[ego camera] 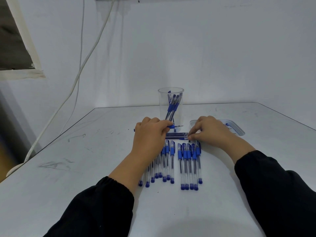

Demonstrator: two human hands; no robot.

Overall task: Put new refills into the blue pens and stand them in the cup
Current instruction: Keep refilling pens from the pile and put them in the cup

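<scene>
Black sleeves (102,202) reach over a white table (68,177) bearing two rows of capped clear-barrelled blue pens (189,165). Left hand (150,134) grips an uncapped blue pen (174,126) before the clear plastic cup (171,103) holding finished pens; right hand (210,130) pinches a thin refill (177,138) from the loose refills beside a shallow white tray (239,130)

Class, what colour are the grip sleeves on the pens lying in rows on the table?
Blue, on clear barrels; the head view shows the grip sleeves best.
</scene>
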